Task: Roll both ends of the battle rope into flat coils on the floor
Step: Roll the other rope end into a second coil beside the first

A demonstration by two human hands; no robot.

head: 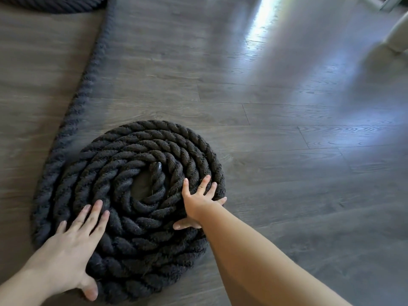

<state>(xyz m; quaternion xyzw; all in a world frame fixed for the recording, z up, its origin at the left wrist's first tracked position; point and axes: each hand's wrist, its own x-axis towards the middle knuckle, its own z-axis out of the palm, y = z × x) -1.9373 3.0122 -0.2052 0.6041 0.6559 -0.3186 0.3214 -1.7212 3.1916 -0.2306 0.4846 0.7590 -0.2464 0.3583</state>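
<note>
Grey wood-plank floor (276, 173); sunlit glare (262, 25)

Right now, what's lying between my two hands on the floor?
In the head view, the coiled rope fills the stretch between the left hand and right hand; both rest flat on it.

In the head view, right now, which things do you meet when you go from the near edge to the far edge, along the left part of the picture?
left hand → flat coil → straight run of rope → second mass of rope at the far edge.
</note>
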